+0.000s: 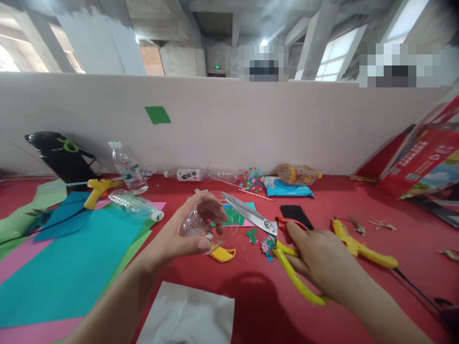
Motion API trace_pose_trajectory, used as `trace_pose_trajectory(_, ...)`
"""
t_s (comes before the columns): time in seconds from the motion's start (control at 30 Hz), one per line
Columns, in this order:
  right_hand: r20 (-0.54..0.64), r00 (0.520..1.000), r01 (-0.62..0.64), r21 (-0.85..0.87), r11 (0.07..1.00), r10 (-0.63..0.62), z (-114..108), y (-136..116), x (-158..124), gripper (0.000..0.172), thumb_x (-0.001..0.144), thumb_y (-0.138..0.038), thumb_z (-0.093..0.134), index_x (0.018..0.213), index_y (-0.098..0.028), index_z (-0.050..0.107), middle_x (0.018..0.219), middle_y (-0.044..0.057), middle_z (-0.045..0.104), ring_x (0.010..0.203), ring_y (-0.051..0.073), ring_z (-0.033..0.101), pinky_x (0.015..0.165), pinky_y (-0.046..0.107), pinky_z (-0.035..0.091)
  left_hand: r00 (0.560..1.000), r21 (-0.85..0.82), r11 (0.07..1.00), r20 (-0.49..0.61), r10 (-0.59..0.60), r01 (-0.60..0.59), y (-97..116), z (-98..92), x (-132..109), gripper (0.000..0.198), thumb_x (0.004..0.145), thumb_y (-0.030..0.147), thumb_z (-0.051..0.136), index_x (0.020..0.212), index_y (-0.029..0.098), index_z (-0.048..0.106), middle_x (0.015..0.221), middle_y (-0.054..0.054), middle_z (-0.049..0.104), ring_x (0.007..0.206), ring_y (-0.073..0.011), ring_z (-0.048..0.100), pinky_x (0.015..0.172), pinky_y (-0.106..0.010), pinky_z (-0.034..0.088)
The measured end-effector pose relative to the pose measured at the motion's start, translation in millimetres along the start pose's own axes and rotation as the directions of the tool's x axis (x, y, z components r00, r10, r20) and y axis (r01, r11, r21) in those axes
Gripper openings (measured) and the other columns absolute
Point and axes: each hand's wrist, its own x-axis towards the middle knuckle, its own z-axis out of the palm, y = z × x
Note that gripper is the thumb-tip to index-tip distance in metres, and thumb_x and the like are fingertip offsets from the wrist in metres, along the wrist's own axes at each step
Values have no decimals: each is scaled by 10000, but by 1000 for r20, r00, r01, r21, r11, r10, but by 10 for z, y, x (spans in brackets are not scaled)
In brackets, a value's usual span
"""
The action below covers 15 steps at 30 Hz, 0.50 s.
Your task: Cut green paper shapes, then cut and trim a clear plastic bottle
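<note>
My left hand (190, 227) curls around a clear plastic piece (195, 222), rounded like a cut bottle section or cup, with its open side to the right. My right hand (315, 253) grips scissors (251, 215) with red and yellow handles. Their blades point up and left, the tips close to the rim of the clear piece; whether they touch it I cannot tell. Below the clear piece lies a yellow comb-edged tool (223, 254). Small star-shaped pieces (266, 246) in several colours are scattered under the scissors. A black phone (296, 216) lies behind my right hand.
Coloured sheets (71, 267) cover the left of the red table, white paper (190, 310) the front. Yellow glue guns (96, 191) (362, 246) lie on both sides. Plastic bottles (129, 167), a black flask (64, 157) and a blue packet (289, 188) stand or lie along the white partition (215, 119).
</note>
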Motion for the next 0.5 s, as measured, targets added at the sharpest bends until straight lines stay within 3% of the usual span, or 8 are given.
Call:
trace_pose_trajectory(0.2, -11, 1000, 12, 21, 1000, -12, 43, 40, -21, 137, 861, -307, 535, 793, -217, 456, 445, -8, 590, 353, 255, 599, 483, 269, 101, 997, -26, 999, 69, -25, 27, -32, 12, -9, 663, 627, 474, 841, 1163, 225, 540, 1033, -74, 625, 840, -205, 583, 623, -265, 438)
trace_pose_trajectory(0.33, 5, 1000, -10, 69, 998, 10, -46, 58, 4, 119, 878, -315, 474, 826, -208, 474, 459, -14, 578, 376, 253, 596, 479, 273, 140, 992, -150, 989, 123, 3, 16, -39, 35, 14, 637, 640, 501, 829, 1135, 222, 541, 956, -63, 653, 777, -183, 589, 609, -261, 430)
trace_pose_trajectory(0.5, 39, 999, -28, 125, 992, 23, -116, 35, 19, 52, 825, -255, 446, 831, -212, 473, 470, -17, 580, 388, 248, 592, 470, 275, 146, 994, -208, 978, 110, -4, 27, -38, 0, 23, 619, 669, 491, 808, 1149, 225, 524, 1008, -72, 649, 819, -189, 619, 646, -277, 446)
